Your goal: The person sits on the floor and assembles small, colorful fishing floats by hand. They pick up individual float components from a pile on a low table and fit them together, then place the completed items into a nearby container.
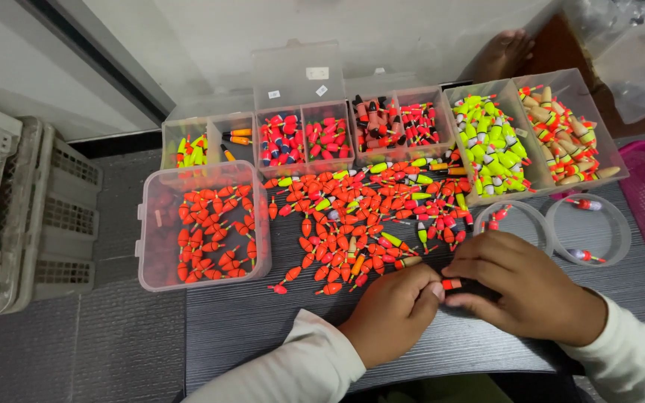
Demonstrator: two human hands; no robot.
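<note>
In the middle of the frame, a big pile of orange floats (352, 224) was spread on the dark table (248, 328) so each could be seen. At centre left, more were kept in a clear tub (151, 224). At lower right, one small orange float (452, 284) was pinched between the left hand (391, 313) and right hand (528, 287), both closed on it.

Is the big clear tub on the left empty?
No, the clear tub holds many orange floats spread over its right side.
</note>
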